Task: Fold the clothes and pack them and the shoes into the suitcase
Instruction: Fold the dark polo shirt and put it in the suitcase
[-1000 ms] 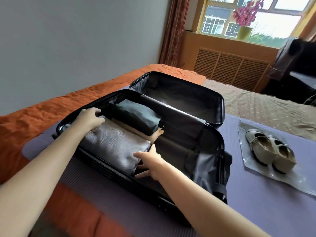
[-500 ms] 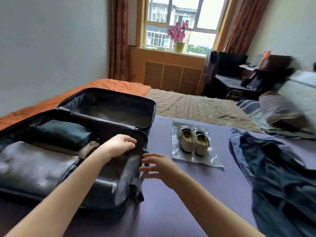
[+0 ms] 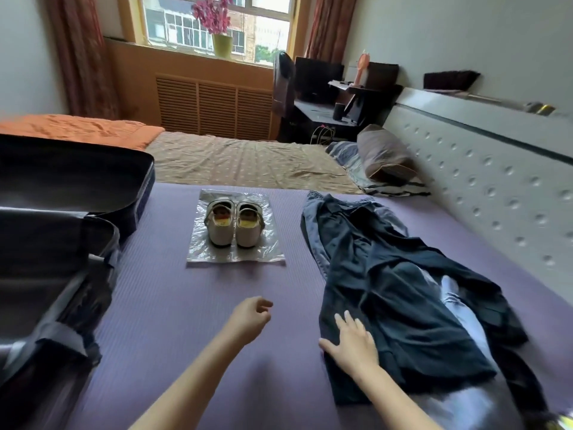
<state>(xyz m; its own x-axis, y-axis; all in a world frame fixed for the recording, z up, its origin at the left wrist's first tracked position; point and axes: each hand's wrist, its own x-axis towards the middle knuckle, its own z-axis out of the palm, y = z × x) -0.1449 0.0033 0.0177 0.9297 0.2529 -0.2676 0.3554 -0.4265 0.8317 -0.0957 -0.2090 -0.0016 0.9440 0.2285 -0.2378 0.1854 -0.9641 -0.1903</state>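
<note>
Hands have left the open black hard-shell suitcase at left. Right hand now lies flat, fingers spread, on the near edge of the crumpled dark navy garment. Left hand hovers loosely curled, holding nothing. Folding probably comes next; the white shoes wait farther off.

Black suitcase lay open at the left edge, with its lid on the far side and loose dark lining flaps hanging on the near half. It was blurred, so the contents could not be told. The pair of cream shoes sat side by side, touching, toes toward the camera and yellow insoles showing. They were on a clear plastic bag, just right of the suitcase and apart from it. A dark navy garment lay unfolded and rumpled, well right of the shoes. It sat on top of a light blue garment that stuck out along its left edge. The right hand lay flat on the navy garment's near left corner.
</note>
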